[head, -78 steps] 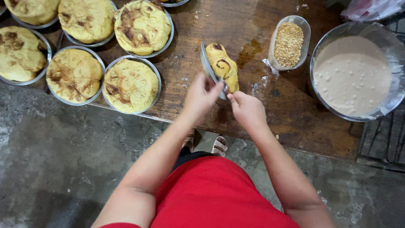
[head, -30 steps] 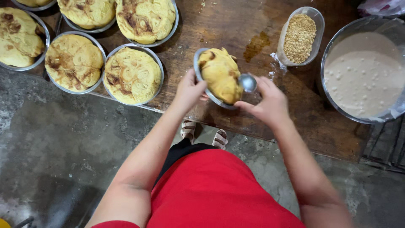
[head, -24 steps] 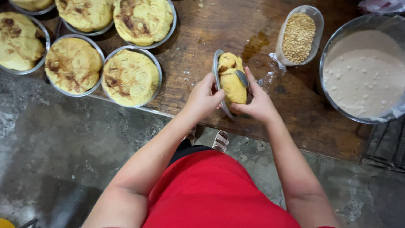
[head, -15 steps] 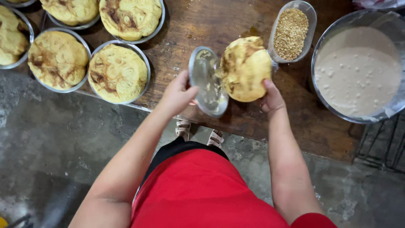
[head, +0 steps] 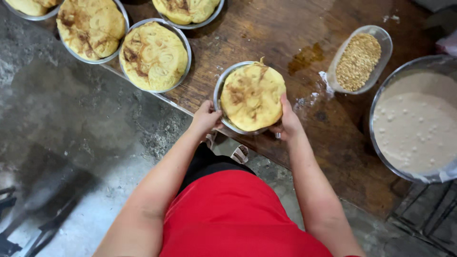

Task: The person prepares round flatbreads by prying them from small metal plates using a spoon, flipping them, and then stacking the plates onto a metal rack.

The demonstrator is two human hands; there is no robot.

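Your left hand (head: 205, 118) holds the left rim of a small round metal pan (head: 222, 93) in the middle of the frame, fingers curled tight on its edge; your right hand (head: 286, 124) cups the right side of the yellow-brown flat cake (head: 252, 97) that fills the pan, with something small and metal showing under the fingers; the pan sits over the near edge of the dark wooden table (head: 266, 33); to the upper left, three more pans of flat cakes (head: 153, 56) lie close together; to the upper right sits a clear tub of pale seeds (head: 359, 59); at the right edge is a big metal bowl of white batter (head: 416, 126), well apart from your hands.
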